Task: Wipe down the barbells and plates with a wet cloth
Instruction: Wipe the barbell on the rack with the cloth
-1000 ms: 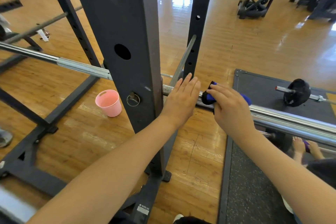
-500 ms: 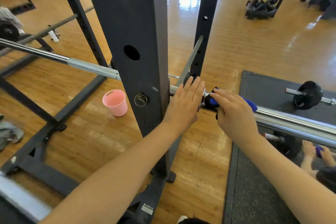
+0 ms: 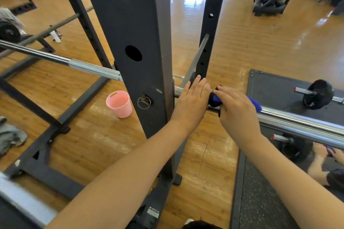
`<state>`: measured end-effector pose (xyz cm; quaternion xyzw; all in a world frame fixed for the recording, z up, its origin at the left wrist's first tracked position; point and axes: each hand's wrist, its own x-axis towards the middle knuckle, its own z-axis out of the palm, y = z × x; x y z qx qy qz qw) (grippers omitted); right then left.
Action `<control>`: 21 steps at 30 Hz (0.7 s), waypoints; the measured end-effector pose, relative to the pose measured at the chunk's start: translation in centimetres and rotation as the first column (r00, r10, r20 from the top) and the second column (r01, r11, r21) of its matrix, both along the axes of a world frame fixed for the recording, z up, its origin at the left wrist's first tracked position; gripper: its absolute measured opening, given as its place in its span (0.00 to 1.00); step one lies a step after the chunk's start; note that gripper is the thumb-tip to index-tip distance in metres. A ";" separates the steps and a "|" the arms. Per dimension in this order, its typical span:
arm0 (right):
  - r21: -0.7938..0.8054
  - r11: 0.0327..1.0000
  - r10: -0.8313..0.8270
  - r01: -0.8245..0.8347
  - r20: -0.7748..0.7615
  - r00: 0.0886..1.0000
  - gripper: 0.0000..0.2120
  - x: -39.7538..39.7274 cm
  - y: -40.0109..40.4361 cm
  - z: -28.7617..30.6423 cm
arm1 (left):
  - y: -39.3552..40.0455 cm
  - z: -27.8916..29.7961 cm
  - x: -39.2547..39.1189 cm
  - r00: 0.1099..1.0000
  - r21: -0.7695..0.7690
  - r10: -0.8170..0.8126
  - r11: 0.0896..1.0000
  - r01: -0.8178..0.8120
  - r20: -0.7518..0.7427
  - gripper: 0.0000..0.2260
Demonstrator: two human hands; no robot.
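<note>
The step in hand looks to be wiping the sleeve end of the barbell (image 3: 297, 122), which is lying across the rack upright (image 3: 130, 42) and running from the centre off to the near right; the right hand (image 3: 238, 115) is curling its fingers over a blue cloth (image 3: 255, 105) and pressing it onto the bar just right of the collar, the cloth showing on both sides of the knuckles; the left hand (image 3: 193, 102) is lying flat with fingers straight and together, gripping nothing, its palm resting against the bar beside the upright as if steadying it; both forearms are reaching forward from the near edge, wrists nearly level; the next move probably calls for sliding the cloth rightward along the chrome sleeve while keeping pressure; a pink cup (image 3: 119, 104) is standing on the wooden floor to the left of the upright.
</note>
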<state>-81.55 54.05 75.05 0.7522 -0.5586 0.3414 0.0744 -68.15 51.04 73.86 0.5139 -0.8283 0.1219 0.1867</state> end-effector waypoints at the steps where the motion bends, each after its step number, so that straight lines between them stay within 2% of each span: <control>1: 0.013 1.000 -0.002 0.002 -0.019 1.000 0.21 0.3 0.1 -0.2 | 0.0 0.0 0.0 1.000 -0.010 -0.002 1.000 0.002 -0.005 0.33; 4: 0.027 1.000 0.014 -0.012 -0.081 0.997 0.25 -0.8 1.8 -1.3 | 0.0 0.1 -0.1 0.999 -0.027 -0.041 0.999 0.041 -0.013 0.35; 6: -0.001 1.000 0.010 -0.010 -0.089 0.996 0.25 -1.9 3.0 -1.3 | -0.1 0.1 -0.1 0.997 -0.009 -0.062 0.998 0.062 -0.040 0.33; 11: 0.049 0.997 -0.069 0.066 0.071 0.995 0.20 0.5 1.0 -0.4 | -0.1 0.7 -0.1 0.997 0.125 -0.056 0.990 0.061 -0.044 0.32; 16: 0.018 1.000 -0.024 0.024 0.009 1.000 0.23 -0.1 1.5 -1.5 | 0.0 0.8 -0.2 0.997 0.133 -0.026 0.990 0.035 -0.067 0.29; 21: -0.001 0.997 -0.083 0.083 0.062 0.995 0.20 -0.2 1.4 -1.3 | 0.1 1.0 -0.5 1.000 0.145 0.004 0.989 -0.004 -0.001 0.31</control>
